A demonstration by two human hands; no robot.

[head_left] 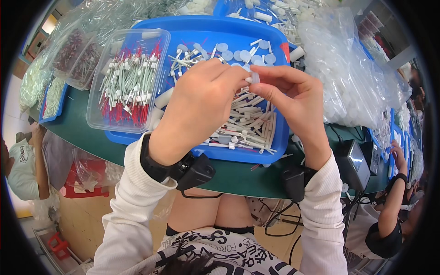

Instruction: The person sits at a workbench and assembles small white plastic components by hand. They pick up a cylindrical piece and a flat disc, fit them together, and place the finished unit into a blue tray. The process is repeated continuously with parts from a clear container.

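Note:
Above the blue tray (pixel 197 26) my two hands meet, fingertip to fingertip. My right hand (pixel 298 89) pinches a small translucent plastic cap (pixel 255 78) between thumb and forefinger. Up against the cap, my left hand (pixel 197 107) is closed on a small white piece (pixel 248 80), mostly hidden by its fingers. Round translucent caps (pixel 246 56) lie scattered in the tray behind the hands. Below the hands the tray holds a pile of thin white sticks (pixel 250 123), some with small white blocks on them.
At left, a clear plastic box (pixel 94 112) holds red-and-white wired pieces (pixel 128 82), overlapping the tray. A plastic bag of white parts (pixel 343 78) bulges at right. A dark boxy device (pixel 355 165) stands at the green table's (pixel 229 176) right edge. Other people sit on both sides.

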